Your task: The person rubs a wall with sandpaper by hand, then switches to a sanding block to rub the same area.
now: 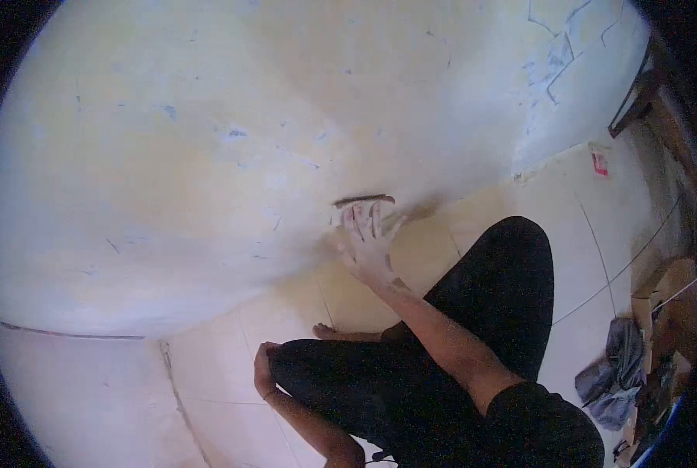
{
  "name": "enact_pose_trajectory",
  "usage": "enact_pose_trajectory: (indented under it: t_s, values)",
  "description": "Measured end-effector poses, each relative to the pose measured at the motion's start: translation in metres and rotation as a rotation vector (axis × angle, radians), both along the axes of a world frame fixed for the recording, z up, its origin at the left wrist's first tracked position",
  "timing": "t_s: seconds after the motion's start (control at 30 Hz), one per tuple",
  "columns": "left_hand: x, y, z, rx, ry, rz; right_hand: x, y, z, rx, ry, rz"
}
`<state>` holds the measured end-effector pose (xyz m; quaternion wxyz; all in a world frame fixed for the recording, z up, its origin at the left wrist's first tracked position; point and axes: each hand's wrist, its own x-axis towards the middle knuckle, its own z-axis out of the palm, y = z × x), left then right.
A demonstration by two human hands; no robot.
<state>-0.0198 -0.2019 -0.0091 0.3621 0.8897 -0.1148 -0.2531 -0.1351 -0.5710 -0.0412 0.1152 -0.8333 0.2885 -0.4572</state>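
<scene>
The right hand holds a flat, dark-edged piece against the low part of the pale, scuffed wall, just above the floor. Its fingers are laid over the piece, somewhat spread. The left hand rests on the left knee; whether its fingers are spread or together, I cannot tell. On the near right lies a dark crumpled bag beside a cardboard box. A red patch shows at far right.

R hand fwd, L on knee
</scene>
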Motion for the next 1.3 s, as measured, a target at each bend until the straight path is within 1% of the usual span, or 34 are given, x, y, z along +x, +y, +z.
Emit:
enact_pose_trajectory:
  t_s: [0.03, 0.07, 0.1, 0.17, 0.2, 0.23, 0.3, 0.37, 0.4, 0.43, 0.5, 0.53, 0.57, 0.6, 0.63, 0.67, 0.7, 0.77, 0.8, 0.87, 0.9, 1.0, 1.03, 1.07, 1.1, 1.17, 1.2, 1.23, 1.27, 1.3]
  values:
    - [0.004, 0.005, -0.005, 0.004, -0.052, -0.034, 0.0, 0.002, 0.011, 0.027, -0.028, 0.005]
    - [0.008, 0.012, -0.014, 0.014, -0.095, -0.071, 0.01, -0.001, 0.022, 0.146, -0.1, 0.021]
    - [0.026, 0.044, -0.048, 0.066, -0.12, -0.127, 0.01, -0.004, 0.043, 0.273, -0.161, 0.045]
    - [0.011, 0.041, -0.036, -0.19, 0.114, 0.062, -0.001, -0.028, 0.094, 0.184, -0.151, -0.041]
    - [0.008, 0.033, -0.033, -0.332, 0.226, 0.152, -0.004, -0.038, 0.108, 0.124, -0.151, -0.088]
    - [0.01, 0.036, -0.037, -0.306, 0.184, 0.106, -0.002, -0.036, 0.093, 0.118, -0.131, -0.071]
    - [0.016, 0.039, -0.045, -0.275, 0.087, 0.019, 0.008, -0.028, 0.037, 0.086, -0.099, -0.032]
    - [0.024, 0.041, -0.056, -0.141, 0.033, -0.016, -0.003, -0.01, -0.01, 0.169, 0.007, 0.018]
    - [0.03, 0.043, -0.055, -0.059, 0.003, -0.036, -0.004, -0.003, -0.022, 0.225, 0.057, 0.04]
    - [0.027, 0.032, -0.037, 0.336, -0.149, -0.203, 0.001, -0.007, 0.005, 0.241, -0.054, 0.005]
    - [0.014, 0.025, -0.032, -0.079, 0.018, 0.016, 0.004, -0.017, 0.055, 0.307, -0.228, -0.048]
    - [0.005, 0.031, -0.032, -0.283, 0.104, 0.136, -0.004, -0.023, 0.073, 0.279, -0.197, -0.069]
    - [0.008, 0.037, -0.04, -0.279, 0.156, 0.135, -0.008, -0.039, 0.093, 0.228, -0.18, -0.094]
    - [0.005, 0.033, -0.038, -0.293, 0.18, 0.176, -0.011, -0.047, 0.104, 0.176, -0.165, -0.12]
    - [0.001, 0.026, -0.029, -0.311, 0.202, 0.215, -0.01, -0.042, 0.086, 0.173, -0.1, -0.106]
    - [-0.003, 0.018, -0.024, -0.335, 0.224, 0.255, -0.007, -0.034, 0.048, 0.164, -0.035, -0.091]
    - [-0.003, 0.014, -0.024, -0.318, 0.194, 0.222, -0.004, -0.028, 0.02, 0.149, 0.027, -0.075]
    - [0.002, 0.013, -0.022, -0.273, 0.123, 0.158, -0.002, -0.015, -0.009, 0.117, 0.03, -0.121]
    - [0.007, 0.013, -0.021, -0.251, 0.135, 0.207, 0.002, -0.009, -0.016, 0.119, 0.028, -0.152]
    - [0.004, 0.021, -0.023, -0.184, 0.175, 0.324, 0.003, -0.022, 0.041, 0.252, -0.212, -0.052]
    - [0.002, 0.028, -0.028, -0.212, 0.198, 0.337, -0.002, -0.026, 0.069, 0.331, -0.317, 0.004]
    - [0.001, 0.029, -0.028, -0.236, 0.176, 0.231, -0.011, -0.051, 0.106, 0.197, -0.171, -0.088]
    - [0.0, 0.026, -0.026, -0.215, 0.138, 0.172, -0.009, -0.047, 0.083, 0.145, -0.12, -0.102]
    - [0.0, 0.023, -0.023, -0.185, 0.099, 0.113, -0.002, -0.035, 0.036, 0.087, -0.075, -0.113]
    - [0.001, 0.022, -0.021, -0.139, 0.054, 0.053, 0.002, -0.027, 0.009, 0.027, -0.037, -0.125]
    - [0.004, 0.022, -0.021, -0.107, 0.023, 0.003, -0.01, -0.009, -0.003, 0.165, 0.062, -0.08]
    - [0.008, 0.025, -0.026, -0.18, 0.083, 0.076, -0.014, -0.004, 0.003, 0.253, 0.12, -0.062]
    - [0.013, 0.029, -0.031, -0.254, 0.139, 0.151, -0.006, -0.008, 0.008, 0.258, -0.031, -0.056]
    - [0.01, 0.035, -0.037, -0.314, 0.21, 0.238, -0.003, -0.02, 0.044, 0.271, -0.168, -0.046]
    - [-0.001, 0.028, -0.025, -0.183, 0.078, 0.09, -0.005, -0.028, 0.069, 0.289, -0.299, -0.033]
